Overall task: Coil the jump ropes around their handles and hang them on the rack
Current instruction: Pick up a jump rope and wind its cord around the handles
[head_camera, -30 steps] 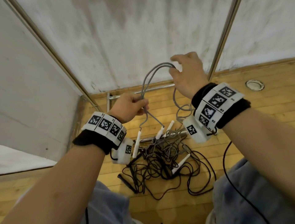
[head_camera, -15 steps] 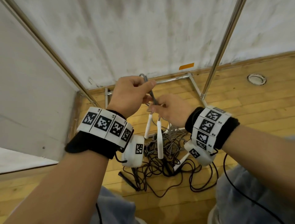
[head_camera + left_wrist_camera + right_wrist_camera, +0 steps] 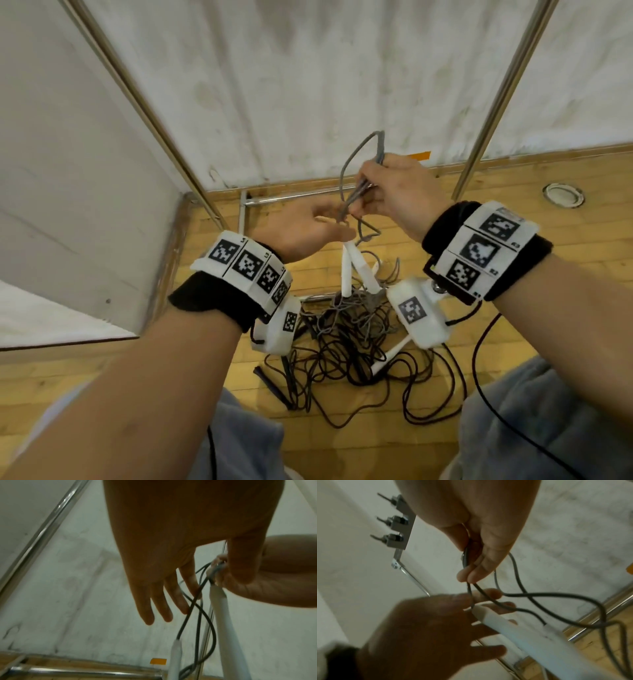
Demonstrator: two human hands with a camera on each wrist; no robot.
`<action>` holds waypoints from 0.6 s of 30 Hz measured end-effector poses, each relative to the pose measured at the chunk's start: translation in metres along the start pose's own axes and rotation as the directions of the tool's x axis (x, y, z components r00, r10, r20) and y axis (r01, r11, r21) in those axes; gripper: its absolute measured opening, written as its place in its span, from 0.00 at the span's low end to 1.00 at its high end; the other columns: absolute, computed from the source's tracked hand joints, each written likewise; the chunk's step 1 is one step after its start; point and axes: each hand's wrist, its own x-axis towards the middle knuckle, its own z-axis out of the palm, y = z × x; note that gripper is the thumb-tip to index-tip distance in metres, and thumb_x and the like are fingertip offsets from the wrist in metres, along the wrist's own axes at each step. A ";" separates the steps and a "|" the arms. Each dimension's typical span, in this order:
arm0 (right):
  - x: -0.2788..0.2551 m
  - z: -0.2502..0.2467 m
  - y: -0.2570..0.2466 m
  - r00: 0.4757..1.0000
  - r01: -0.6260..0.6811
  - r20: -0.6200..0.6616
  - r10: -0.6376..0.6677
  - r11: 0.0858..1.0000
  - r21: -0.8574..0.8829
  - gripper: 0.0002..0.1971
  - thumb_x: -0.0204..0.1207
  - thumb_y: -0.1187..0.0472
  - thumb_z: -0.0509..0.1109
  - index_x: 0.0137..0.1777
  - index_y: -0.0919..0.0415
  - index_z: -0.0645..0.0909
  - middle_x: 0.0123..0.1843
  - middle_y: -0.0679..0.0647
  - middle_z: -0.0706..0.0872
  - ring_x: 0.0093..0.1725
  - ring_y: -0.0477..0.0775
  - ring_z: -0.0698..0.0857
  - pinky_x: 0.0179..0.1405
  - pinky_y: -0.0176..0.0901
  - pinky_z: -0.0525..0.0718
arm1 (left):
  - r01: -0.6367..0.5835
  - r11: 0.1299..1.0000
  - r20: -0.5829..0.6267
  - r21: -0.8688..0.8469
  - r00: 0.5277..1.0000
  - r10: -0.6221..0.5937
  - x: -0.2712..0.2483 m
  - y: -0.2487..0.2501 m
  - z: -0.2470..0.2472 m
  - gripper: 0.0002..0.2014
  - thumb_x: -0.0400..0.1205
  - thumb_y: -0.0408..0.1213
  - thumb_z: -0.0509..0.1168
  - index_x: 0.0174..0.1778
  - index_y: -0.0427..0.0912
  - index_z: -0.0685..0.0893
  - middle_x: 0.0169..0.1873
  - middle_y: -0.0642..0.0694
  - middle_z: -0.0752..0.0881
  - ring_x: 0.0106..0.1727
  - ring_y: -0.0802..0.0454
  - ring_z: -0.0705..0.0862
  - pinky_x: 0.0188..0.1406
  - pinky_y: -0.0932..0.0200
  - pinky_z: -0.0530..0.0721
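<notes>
Grey rope held up over the floor pile

The right hand (image 3: 394,192) pinches the bunched grey jump rope (image 3: 356,192); its white handles (image 3: 356,267) hang below. The left hand (image 3: 305,229) has fingers spread, touching the cord.

A stained white wall (image 3: 308,85) met a wooden floor (image 3: 513,274) at a wooden skirting. A second white wall (image 3: 68,171) closed the left corner. A round metal fitting (image 3: 562,194) sat in the floor; orange tape (image 3: 419,156) marked the wall.
</notes>
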 end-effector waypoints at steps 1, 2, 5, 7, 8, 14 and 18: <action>0.000 0.000 -0.003 1.000 0.002 0.000 -0.002 0.998 0.061 0.13 0.84 0.66 0.57 0.37 0.65 0.74 0.29 0.61 0.80 0.25 0.56 0.83 0.32 0.46 0.84 | -0.004 1.000 -0.006 0.006 1.000 0.004 0.001 -0.001 0.004 0.15 0.69 0.55 0.70 0.51 0.62 0.85 0.54 0.60 0.86 0.60 0.57 0.82 0.67 0.46 0.76; 0.000 0.000 -0.007 1.000 0.002 0.003 -0.002 0.992 0.123 0.13 0.84 0.65 0.57 0.37 0.65 0.74 0.30 0.60 0.79 0.24 0.55 0.83 0.32 0.46 0.84 | -0.010 1.000 -0.030 -0.004 1.000 0.009 0.003 -0.002 0.008 0.16 0.70 0.57 0.70 0.52 0.60 0.84 0.53 0.59 0.85 0.59 0.57 0.82 0.65 0.47 0.77; 0.000 -0.002 -0.015 1.000 0.004 0.003 -0.005 0.962 0.272 0.13 0.85 0.64 0.57 0.38 0.66 0.74 0.33 0.59 0.78 0.25 0.54 0.84 0.30 0.44 0.86 | -0.053 0.998 -0.124 -0.046 0.991 0.047 0.006 0.002 0.018 0.05 0.78 0.49 0.68 0.46 0.54 0.82 0.45 0.56 0.84 0.48 0.56 0.82 0.51 0.52 0.79; 0.000 -0.005 -0.020 1.000 0.025 -0.018 -0.021 0.948 0.318 0.13 0.85 0.63 0.58 0.39 0.66 0.74 0.33 0.58 0.79 0.26 0.54 0.85 0.29 0.42 0.86 | -0.060 0.998 -0.164 -0.030 0.985 0.054 0.009 0.005 0.023 0.04 0.82 0.43 0.64 0.42 0.49 0.81 0.43 0.51 0.85 0.46 0.52 0.82 0.49 0.50 0.80; 0.000 -0.008 -0.023 0.999 0.043 -0.032 -0.034 0.943 0.330 0.13 0.85 0.62 0.59 0.39 0.66 0.75 0.33 0.58 0.79 0.27 0.54 0.86 0.29 0.42 0.86 | -0.048 0.999 -0.166 -0.012 0.985 0.046 0.010 0.007 0.026 0.06 0.82 0.42 0.63 0.42 0.46 0.80 0.43 0.48 0.86 0.48 0.50 0.83 0.50 0.49 0.81; -0.001 -0.023 -0.034 0.992 0.108 -0.104 -0.072 0.908 0.405 0.12 0.83 0.59 0.62 0.40 0.65 0.78 0.30 0.55 0.79 0.33 0.55 0.89 0.35 0.42 0.88 | -0.055 0.991 -0.054 -0.122 0.997 0.049 0.005 0.006 0.033 0.05 0.82 0.37 0.65 0.51 0.48 0.76 0.44 0.45 0.91 0.47 0.49 0.90 0.55 0.46 0.85; -0.003 -0.025 -0.032 0.983 0.106 -0.178 -0.043 0.926 0.363 0.12 0.83 0.55 0.63 0.44 0.65 0.78 0.28 0.53 0.81 0.34 0.55 0.89 0.37 0.42 0.88 | -0.079 0.977 0.024 -0.200 0.996 0.086 0.000 0.007 0.032 0.04 0.83 0.33 0.64 0.51 0.39 0.83 0.39 0.44 0.91 0.43 0.49 0.90 0.54 0.49 0.87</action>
